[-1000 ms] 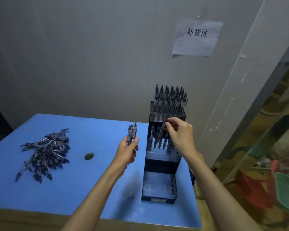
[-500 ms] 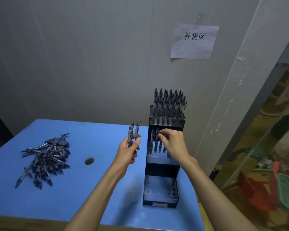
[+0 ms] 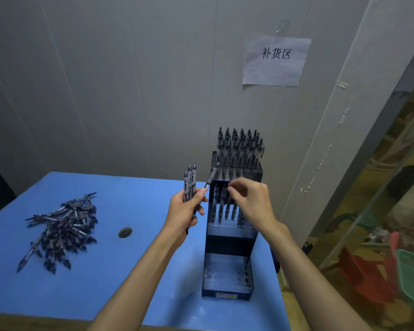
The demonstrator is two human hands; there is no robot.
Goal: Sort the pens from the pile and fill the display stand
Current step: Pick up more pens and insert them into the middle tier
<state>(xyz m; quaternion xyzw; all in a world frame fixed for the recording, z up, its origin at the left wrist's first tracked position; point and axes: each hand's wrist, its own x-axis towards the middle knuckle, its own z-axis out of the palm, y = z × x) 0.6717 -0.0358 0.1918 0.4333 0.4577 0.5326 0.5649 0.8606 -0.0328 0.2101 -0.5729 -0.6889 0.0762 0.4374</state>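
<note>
A bundle of pens (image 3: 189,185) is gripped by the left hand (image 3: 185,211) beside the display stand (image 3: 230,235); the right hand (image 3: 251,201), fingers pinched, should seat one pen upright in the middle tier.

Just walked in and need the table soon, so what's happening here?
A person is stocking a tiered display stand with pens. The left hand grips a small bunch of pens, one angled toward the stand. The right hand is at the middle tier, fingers pinched at a pen top. The top tier looks full, the bottom empty; a pile remains.
</note>
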